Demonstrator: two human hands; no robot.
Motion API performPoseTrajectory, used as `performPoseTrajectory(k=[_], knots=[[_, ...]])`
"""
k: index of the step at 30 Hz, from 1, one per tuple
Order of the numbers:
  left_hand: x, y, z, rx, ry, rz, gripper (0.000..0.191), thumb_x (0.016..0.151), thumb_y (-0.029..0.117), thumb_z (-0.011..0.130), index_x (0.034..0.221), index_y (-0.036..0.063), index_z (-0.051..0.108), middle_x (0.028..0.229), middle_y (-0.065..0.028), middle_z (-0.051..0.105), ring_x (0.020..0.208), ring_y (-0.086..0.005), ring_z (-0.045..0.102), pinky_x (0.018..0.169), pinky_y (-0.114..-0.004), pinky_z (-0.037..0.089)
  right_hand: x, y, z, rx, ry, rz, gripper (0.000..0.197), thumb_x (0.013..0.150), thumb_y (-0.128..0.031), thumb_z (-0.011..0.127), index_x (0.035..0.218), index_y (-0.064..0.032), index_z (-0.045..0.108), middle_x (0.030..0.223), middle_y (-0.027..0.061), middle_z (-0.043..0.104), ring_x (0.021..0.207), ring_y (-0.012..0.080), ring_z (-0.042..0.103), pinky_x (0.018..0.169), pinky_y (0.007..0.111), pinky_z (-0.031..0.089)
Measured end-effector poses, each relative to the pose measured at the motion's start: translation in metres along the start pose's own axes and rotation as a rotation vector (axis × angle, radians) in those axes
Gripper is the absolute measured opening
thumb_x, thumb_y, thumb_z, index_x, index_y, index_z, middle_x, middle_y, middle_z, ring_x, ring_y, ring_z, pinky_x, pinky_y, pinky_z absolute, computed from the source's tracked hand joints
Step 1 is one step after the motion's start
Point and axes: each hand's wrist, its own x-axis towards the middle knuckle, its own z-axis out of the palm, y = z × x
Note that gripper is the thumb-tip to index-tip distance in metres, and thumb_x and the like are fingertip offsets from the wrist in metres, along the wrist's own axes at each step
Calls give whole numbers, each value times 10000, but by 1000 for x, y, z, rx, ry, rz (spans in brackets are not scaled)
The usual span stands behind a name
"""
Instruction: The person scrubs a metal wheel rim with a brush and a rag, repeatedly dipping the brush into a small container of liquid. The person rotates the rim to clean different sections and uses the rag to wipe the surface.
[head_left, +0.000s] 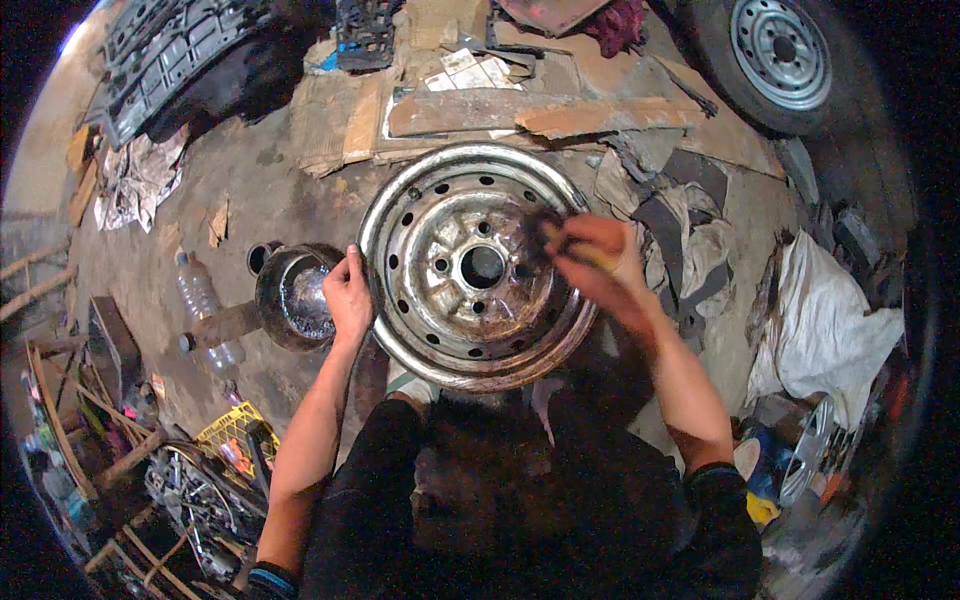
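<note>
A steel wheel rim (450, 315), wet-looking and stained brown on its lower right, is in front of me at the middle of the view. My left hand (351, 296) grips its left edge, thumb pointing up. Over the rim's right side, my right hand (600, 251) is closed around a blurred brush (536, 229) with dark bristles and what looks like a yellowish handle. Motion blur hides where exactly the bristles touch. Just left of my left hand sits a round metal pan (274, 330) with liquid inside and a long handle (225, 328).
A clear plastic bottle (196, 285) lies partly under the pan's handle. Cardboard pieces (465, 112) cover the floor beyond the rim. Crumpled cloths (697, 240) and a white sack (817, 322) lie to the right. A tyre on a wheel (784, 52) is at upper right, a yellow crate (240, 435) lower left.
</note>
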Motion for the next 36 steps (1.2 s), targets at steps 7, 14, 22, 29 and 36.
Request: performPoseTrajectory(k=[7, 14, 22, 29, 36], knots=[[-1, -1, 4, -33, 39, 33, 556, 954, 408, 439, 632, -41, 501, 518, 7, 370, 521, -91, 292, 476, -306, 263, -59, -2, 49, -266, -361, -265, 165, 653, -147, 730, 753, -47, 643, 717, 96, 601, 608, 239, 579, 529, 331, 432], [-1, -3, -2, 48, -16, 2, 523, 958, 363, 456, 742, -99, 575, 536, -27, 469, 552, -86, 365, 506, -304, 338, -17, -18, -10, -264, 20, 298, 201, 652, -135, 788, 634, -52, 607, 597, 9, 578, 595, 51, 530, 534, 233, 422], [3, -7, 2, 8, 9, 28, 548, 960, 369, 449, 612, -54, 429, 515, 6, 337, 531, -83, 277, 462, -315, 243, -71, -17, 4, -228, -268, 304, 198, 677, -141, 777, 649, -31, 615, 615, 48, 600, 587, 97, 564, 546, 257, 440], [5, -13, 0, 41, -30, 21, 543, 962, 373, 439, 618, -46, 422, 516, -1, 351, 539, -88, 289, 479, -317, 260, -6, -12, -42, -531, -119, -315, 184, 668, -103, 690, 838, -49, 648, 776, 113, 626, 694, 235, 616, 596, 340, 479], [4, -12, -2, 45, 14, 48, 544, 961, 365, 448, 637, -70, 479, 528, 18, 374, 539, -81, 304, 478, -296, 273, -51, -3, 5, -420, -369, -249, 99, 649, -93, 699, 715, -58, 633, 701, 85, 607, 629, 222, 605, 537, 322, 448]])
